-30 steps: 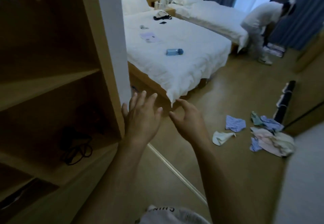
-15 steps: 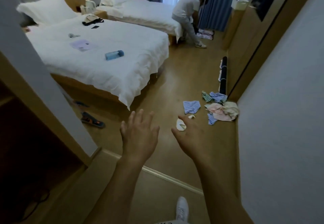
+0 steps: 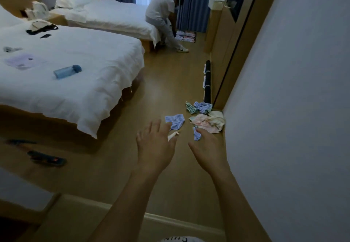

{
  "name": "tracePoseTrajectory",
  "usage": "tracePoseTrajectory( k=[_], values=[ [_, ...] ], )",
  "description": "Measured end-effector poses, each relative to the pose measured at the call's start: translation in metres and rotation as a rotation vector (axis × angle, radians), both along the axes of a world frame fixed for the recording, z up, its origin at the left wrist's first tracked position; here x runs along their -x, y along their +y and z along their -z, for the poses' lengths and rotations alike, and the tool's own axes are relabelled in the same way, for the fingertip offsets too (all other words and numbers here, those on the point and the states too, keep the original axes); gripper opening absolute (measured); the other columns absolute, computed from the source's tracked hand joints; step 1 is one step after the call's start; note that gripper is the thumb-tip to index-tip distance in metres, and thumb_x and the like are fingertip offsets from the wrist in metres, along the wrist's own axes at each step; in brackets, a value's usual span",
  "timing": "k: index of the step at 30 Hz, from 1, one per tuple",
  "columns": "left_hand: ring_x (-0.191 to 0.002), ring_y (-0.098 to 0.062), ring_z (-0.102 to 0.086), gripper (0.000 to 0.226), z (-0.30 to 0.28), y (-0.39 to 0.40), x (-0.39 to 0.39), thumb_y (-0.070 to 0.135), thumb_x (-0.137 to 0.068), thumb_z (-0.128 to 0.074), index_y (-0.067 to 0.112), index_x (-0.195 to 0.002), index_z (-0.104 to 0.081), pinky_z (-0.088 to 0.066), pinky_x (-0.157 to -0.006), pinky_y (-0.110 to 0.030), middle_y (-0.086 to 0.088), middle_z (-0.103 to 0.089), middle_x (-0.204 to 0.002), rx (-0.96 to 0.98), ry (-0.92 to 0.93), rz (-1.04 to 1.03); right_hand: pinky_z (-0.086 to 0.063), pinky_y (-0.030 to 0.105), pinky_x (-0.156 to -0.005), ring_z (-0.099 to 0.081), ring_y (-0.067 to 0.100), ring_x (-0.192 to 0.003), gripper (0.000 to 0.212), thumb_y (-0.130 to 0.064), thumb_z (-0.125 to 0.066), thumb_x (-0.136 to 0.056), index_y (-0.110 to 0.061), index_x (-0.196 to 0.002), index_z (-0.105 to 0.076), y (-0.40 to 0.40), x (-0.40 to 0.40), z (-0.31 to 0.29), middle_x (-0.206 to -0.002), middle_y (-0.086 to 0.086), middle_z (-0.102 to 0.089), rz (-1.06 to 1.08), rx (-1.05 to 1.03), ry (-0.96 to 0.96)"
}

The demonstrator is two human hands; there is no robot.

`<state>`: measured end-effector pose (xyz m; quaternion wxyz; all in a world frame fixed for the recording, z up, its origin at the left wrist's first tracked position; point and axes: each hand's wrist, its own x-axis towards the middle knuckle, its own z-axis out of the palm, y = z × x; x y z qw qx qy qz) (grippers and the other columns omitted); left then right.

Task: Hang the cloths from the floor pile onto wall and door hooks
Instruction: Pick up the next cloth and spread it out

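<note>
1. Head view: both bare arms stretch out over the tan wooden floor (image 3: 162, 90); the left hand (image 3: 154, 148) is spread flat, fingers straight and apart, holding nothing
2. The right hand (image 3: 208, 149) sits just beside it, fingers relaxed and extended, also holding nothing
3. Beyond the left fingertips lies a blue-and-white striped cloth (image 3: 175, 121) flat on the floor, with a small white scrap of fabric (image 3: 172, 135) showing just past that hand's edge
4. Ahead of the right hand, a crumpled pile of pink and cream cloths (image 3: 208, 123) sits against the base of the pale grey wall (image 3: 293, 109); a small blue striped piece (image 3: 196, 135) peeks out by its fingertips
5. Further beyond the pile, a green striped cloth (image 3: 191, 108) and a bunched blue striped cloth (image 3: 203, 106)
6. Far left of the hands, a white bed (image 3: 85, 67) carries a blue plastic bottle (image 3: 67, 71); far ahead, a person in white (image 3: 162, 14) bends over
</note>
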<state>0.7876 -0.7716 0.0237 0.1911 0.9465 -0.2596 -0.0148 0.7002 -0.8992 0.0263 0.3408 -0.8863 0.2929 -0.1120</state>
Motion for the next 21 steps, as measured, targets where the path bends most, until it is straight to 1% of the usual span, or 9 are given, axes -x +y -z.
tracePoseTrajectory(
  k=[2, 4, 6, 8, 9, 11, 12, 14, 21],
  values=[
    [-0.148, -0.021, -0.015, 0.049, 0.0, -0.03, -0.004, 0.046, -0.098, -0.039, 0.038, -0.146, -0.03, -0.013, -0.116, -0.051, 0.003, -0.023, -0.159, 0.01, 0.012, 0.034, -0.033, 0.028, -0.106, -0.044, 0.018, -0.13, 0.05, -0.028, -0.058, -0.092, -0.016, -0.139, -0.049, -0.028, 0.002, -0.001, -0.144, 0.003, -0.048, 0.043, 0.009, 0.027],
    [-0.148, -0.021, -0.014, 0.05, 0.0, -0.058, -0.008, 0.045, -0.099, -0.039, 0.038, -0.147, -0.03, -0.014, -0.116, -0.051, 0.003, -0.023, -0.159, 0.007, 0.023, 0.07, -0.032, 0.024, -0.104, -0.043, 0.017, -0.131, 0.055, -0.032, -0.061, -0.09, -0.021, -0.142, -0.046, -0.055, 0.006, 0.0, -0.145, 0.001, -0.047, 0.102, -0.022, 0.03],
    [-0.147, -0.022, -0.015, 0.051, 0.003, -0.081, -0.013, 0.047, -0.098, -0.039, 0.037, -0.148, -0.029, -0.015, -0.116, -0.05, 0.003, -0.023, -0.159, -0.007, 0.034, 0.099, -0.03, 0.015, -0.096, -0.046, 0.016, -0.127, 0.052, -0.03, -0.062, -0.09, -0.021, -0.139, -0.048, -0.077, 0.008, 0.002, -0.141, 0.001, -0.05, 0.113, -0.026, 0.007],
    [-0.147, -0.022, -0.017, 0.053, 0.009, -0.103, -0.019, 0.048, -0.098, -0.04, 0.037, -0.148, -0.029, -0.016, -0.116, -0.05, 0.003, -0.025, -0.158, -0.019, 0.045, 0.128, -0.023, 0.004, -0.085, -0.049, 0.015, -0.123, 0.049, -0.025, -0.062, -0.09, -0.02, -0.137, -0.051, -0.097, 0.006, 0.009, -0.137, 0.002, -0.054, 0.13, -0.017, -0.01],
    [-0.147, -0.022, -0.017, 0.053, 0.012, -0.113, -0.023, 0.048, -0.098, -0.04, 0.037, -0.148, -0.029, -0.016, -0.116, -0.051, 0.003, -0.026, -0.158, -0.021, 0.051, 0.14, -0.021, 0.002, -0.083, -0.048, 0.016, -0.124, 0.049, -0.025, -0.062, -0.091, -0.019, -0.138, -0.049, -0.106, 0.003, 0.013, -0.138, 0.003, -0.053, 0.149, -0.038, 0.0],
    [-0.146, -0.022, -0.019, 0.052, 0.02, -0.132, -0.034, 0.047, -0.098, -0.041, 0.037, -0.148, -0.03, -0.017, -0.115, -0.051, 0.004, -0.027, -0.157, -0.023, 0.063, 0.157, -0.023, 0.007, -0.094, -0.043, 0.018, -0.13, 0.055, -0.031, -0.06, -0.093, -0.017, -0.144, -0.042, -0.122, -0.004, 0.02, -0.145, 0.004, -0.045, 0.203, -0.128, 0.054],
    [-0.146, -0.022, -0.02, 0.052, 0.023, -0.141, -0.041, 0.047, -0.098, -0.042, 0.037, -0.147, -0.031, -0.018, -0.115, -0.052, 0.004, -0.028, -0.157, -0.026, 0.071, 0.163, -0.025, 0.015, -0.101, -0.041, 0.018, -0.133, 0.058, -0.034, -0.059, -0.093, -0.019, -0.145, -0.039, -0.131, -0.008, 0.024, -0.147, 0.004, -0.043, 0.23, -0.145, 0.079],
    [-0.146, -0.022, -0.019, 0.051, 0.031, -0.159, -0.06, 0.046, -0.097, -0.043, 0.037, -0.147, -0.032, -0.017, -0.115, -0.052, 0.004, -0.028, -0.157, -0.036, 0.094, 0.174, -0.033, 0.025, -0.103, -0.044, 0.017, -0.13, 0.055, -0.037, -0.059, -0.092, -0.025, -0.143, -0.042, -0.148, -0.015, 0.031, -0.144, 0.0, -0.046, 0.23, -0.094, 0.081],
    [-0.147, -0.023, -0.016, 0.05, 0.054, -0.236, -0.149, 0.044, -0.098, -0.043, 0.032, -0.147, -0.035, -0.015, -0.117, -0.052, 0.003, -0.027, -0.157, -0.061, 0.17, 0.24, -0.036, 0.026, -0.102, -0.045, 0.016, -0.128, 0.054, -0.035, -0.06, -0.091, -0.025, -0.142, -0.043, -0.217, -0.084, 0.047, -0.142, 0.0, -0.048, 0.282, -0.071, 0.139]
  ],
)
